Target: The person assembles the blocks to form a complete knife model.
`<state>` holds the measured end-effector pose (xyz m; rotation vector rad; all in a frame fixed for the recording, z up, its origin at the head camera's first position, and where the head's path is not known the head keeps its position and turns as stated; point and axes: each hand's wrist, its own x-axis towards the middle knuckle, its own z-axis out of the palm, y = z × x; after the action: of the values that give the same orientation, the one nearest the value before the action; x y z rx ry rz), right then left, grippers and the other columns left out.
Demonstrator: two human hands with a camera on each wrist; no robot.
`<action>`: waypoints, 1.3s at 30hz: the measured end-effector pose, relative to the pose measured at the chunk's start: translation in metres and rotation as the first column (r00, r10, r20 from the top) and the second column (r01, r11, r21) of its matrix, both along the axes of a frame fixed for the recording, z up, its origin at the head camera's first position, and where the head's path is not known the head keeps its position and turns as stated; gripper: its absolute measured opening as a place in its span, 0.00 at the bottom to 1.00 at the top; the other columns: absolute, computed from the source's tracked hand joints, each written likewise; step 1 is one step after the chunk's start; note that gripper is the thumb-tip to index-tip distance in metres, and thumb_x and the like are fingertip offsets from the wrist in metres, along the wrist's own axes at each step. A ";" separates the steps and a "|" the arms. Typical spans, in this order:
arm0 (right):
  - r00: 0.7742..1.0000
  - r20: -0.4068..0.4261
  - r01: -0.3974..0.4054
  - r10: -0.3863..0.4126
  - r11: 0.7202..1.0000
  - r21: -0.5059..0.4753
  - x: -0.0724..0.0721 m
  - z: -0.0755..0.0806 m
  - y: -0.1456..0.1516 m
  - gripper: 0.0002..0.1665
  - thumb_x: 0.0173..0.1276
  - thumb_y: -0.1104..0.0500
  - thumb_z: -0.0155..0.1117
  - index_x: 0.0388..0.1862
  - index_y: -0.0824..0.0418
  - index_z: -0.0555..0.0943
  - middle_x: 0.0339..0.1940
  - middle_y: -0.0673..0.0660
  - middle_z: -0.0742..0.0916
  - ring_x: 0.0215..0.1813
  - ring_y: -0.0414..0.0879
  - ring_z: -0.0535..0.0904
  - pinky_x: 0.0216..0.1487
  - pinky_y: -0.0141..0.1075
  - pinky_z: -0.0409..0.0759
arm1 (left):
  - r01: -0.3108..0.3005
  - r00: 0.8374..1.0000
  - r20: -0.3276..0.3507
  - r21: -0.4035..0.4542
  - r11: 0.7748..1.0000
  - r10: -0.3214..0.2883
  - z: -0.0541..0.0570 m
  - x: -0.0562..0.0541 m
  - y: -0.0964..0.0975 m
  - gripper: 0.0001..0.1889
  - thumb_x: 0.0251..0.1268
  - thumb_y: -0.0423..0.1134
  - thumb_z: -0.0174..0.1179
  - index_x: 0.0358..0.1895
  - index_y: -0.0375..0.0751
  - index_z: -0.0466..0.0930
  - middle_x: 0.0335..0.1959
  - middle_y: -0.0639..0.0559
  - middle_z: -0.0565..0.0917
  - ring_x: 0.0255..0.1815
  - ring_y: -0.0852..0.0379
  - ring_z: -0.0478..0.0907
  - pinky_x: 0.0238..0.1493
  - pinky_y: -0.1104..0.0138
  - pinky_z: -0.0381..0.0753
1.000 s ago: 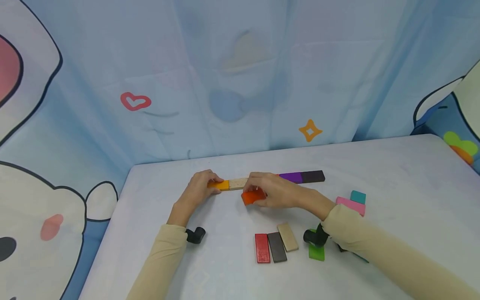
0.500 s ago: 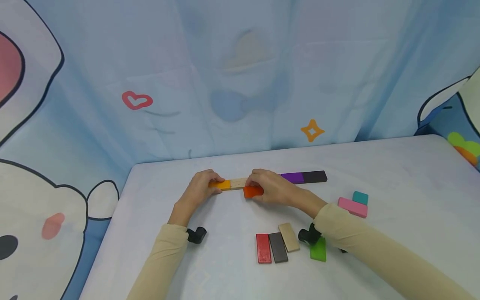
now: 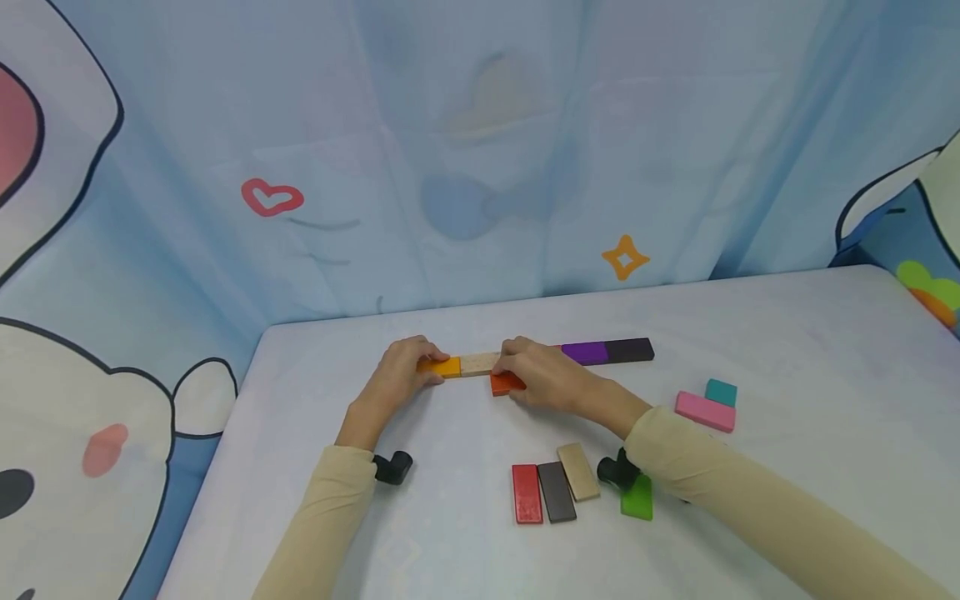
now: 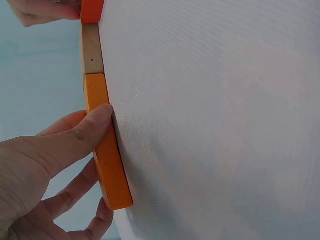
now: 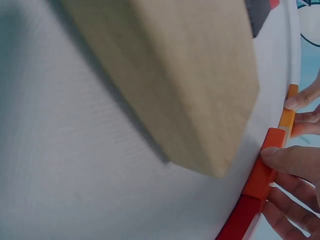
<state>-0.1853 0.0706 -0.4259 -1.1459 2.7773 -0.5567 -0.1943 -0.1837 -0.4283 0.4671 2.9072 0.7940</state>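
Note:
A row of flat wooden blocks runs along the far part of the table. At its left end my left hand (image 3: 393, 379) grips the yellow-orange block (image 4: 112, 170), thumb on the near side and fingers behind. Beside that block lies a plain wood block (image 3: 477, 364). My right hand (image 3: 551, 379) pinches a red-orange block (image 5: 260, 167) at the front of the row, by the plain block's right end. A dark red block (image 5: 242, 220) adjoins it in the right wrist view. Purple (image 3: 584, 353) and black (image 3: 630, 350) blocks continue the row; my right hand hides its middle.
Nearer me lie a red block (image 3: 527, 494), a grey block (image 3: 557, 492) and a tan block (image 3: 578, 472). A green block (image 3: 637, 497) is partly under my right wrist camera. Pink (image 3: 705, 411) and teal (image 3: 722, 392) blocks lie to the right. A curtain (image 3: 480, 167) hangs behind the table.
My right hand has brought the tilted red-orange block back toward the row and levelled it there. The left hand stays on the yellow-orange block.

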 end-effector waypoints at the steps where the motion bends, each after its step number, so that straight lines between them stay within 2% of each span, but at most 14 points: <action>1: 1.000 -0.003 -0.002 0.002 1.000 0.009 0.000 0.001 0.000 0.21 0.64 0.65 0.78 0.56 0.67 0.87 0.55 0.62 0.84 0.56 0.54 0.82 0.62 0.46 0.84 | -0.001 1.000 0.000 0.001 1.000 0.001 0.000 0.000 0.000 0.15 0.61 0.28 0.74 0.52 0.35 0.90 0.46 0.45 0.86 0.53 0.46 0.82 0.65 0.55 0.80; 11: 1.000 -0.028 -0.005 0.005 1.000 0.001 0.001 0.002 0.002 0.21 0.63 0.68 0.78 0.55 0.67 0.87 0.53 0.61 0.84 0.54 0.52 0.82 0.60 0.45 0.85 | 0.001 1.000 0.002 -0.004 1.000 -0.001 0.003 0.001 0.001 0.15 0.62 0.28 0.74 0.53 0.35 0.90 0.47 0.45 0.86 0.53 0.45 0.81 0.66 0.54 0.79; 15: 1.000 -0.004 0.021 -0.021 1.000 -0.023 0.000 0.002 0.004 0.21 0.62 0.67 0.79 0.55 0.66 0.88 0.53 0.61 0.84 0.55 0.53 0.82 0.61 0.46 0.84 | 0.004 1.000 0.004 -0.009 1.000 -0.004 0.003 0.002 0.001 0.15 0.62 0.29 0.74 0.53 0.35 0.89 0.47 0.45 0.86 0.53 0.45 0.81 0.67 0.54 0.79; 20: 0.997 0.055 0.052 -0.046 0.992 -0.113 0.000 0.009 0.013 0.16 0.65 0.66 0.77 0.52 0.65 0.88 0.49 0.58 0.85 0.50 0.51 0.82 0.58 0.45 0.86 | 0.001 1.000 0.014 -0.007 1.000 -0.001 0.003 0.002 0.000 0.16 0.62 0.29 0.74 0.53 0.35 0.89 0.48 0.45 0.86 0.54 0.45 0.81 0.67 0.54 0.78; 26: 0.996 0.086 0.027 -0.007 0.970 -0.243 0.004 0.031 0.029 0.11 0.68 0.68 0.73 0.49 0.66 0.89 0.46 0.58 0.85 0.45 0.51 0.81 0.50 0.45 0.87 | 0.002 1.000 0.013 -0.010 1.000 -0.001 0.004 0.001 0.000 0.16 0.62 0.29 0.74 0.54 0.36 0.89 0.48 0.45 0.86 0.55 0.46 0.81 0.67 0.54 0.78; 29: 0.993 0.108 -0.015 0.040 0.974 -0.226 0.012 0.039 0.038 0.11 0.67 0.69 0.73 0.49 0.65 0.89 0.47 0.57 0.85 0.48 0.52 0.82 0.52 0.47 0.87 | -0.002 1.000 0.016 -0.010 1.000 0.002 0.004 0.001 0.000 0.16 0.62 0.29 0.74 0.54 0.36 0.89 0.48 0.45 0.86 0.55 0.46 0.81 0.67 0.54 0.79; 32: 0.986 0.121 -0.099 0.118 0.983 -0.153 0.025 0.042 0.045 0.13 0.66 0.71 0.73 0.49 0.61 0.89 0.48 0.53 0.84 0.52 0.51 0.82 0.55 0.45 0.86 | -0.004 1.000 0.021 -0.007 1.000 0.004 0.003 0.001 0.000 0.16 0.62 0.29 0.74 0.54 0.36 0.89 0.48 0.45 0.86 0.55 0.45 0.81 0.67 0.54 0.79; 36: 0.962 0.170 -0.211 0.215 0.977 -0.040 0.049 0.036 0.055 0.19 0.64 0.73 0.74 0.51 0.57 0.89 0.51 0.48 0.84 0.55 0.46 0.81 0.58 0.42 0.85 | -0.002 1.000 0.024 -0.002 1.000 0.002 0.003 0.001 0.000 0.16 0.62 0.29 0.74 0.53 0.36 0.89 0.49 0.45 0.86 0.55 0.45 0.81 0.67 0.54 0.78; 39: 0.942 0.238 -0.245 0.237 0.969 0.007 0.064 0.030 0.063 0.24 0.63 0.75 0.72 0.55 0.54 0.89 0.54 0.45 0.84 0.58 0.44 0.80 0.61 0.42 0.84 | -0.001 1.000 0.023 0.002 1.000 0.001 0.002 0.001 0.000 0.16 0.62 0.29 0.74 0.53 0.35 0.89 0.49 0.45 0.86 0.55 0.46 0.81 0.67 0.54 0.78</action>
<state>-0.1217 0.1337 -0.3959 -1.2945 2.3949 -0.5712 -0.1935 -0.1833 -0.4259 0.4539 2.8856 0.7968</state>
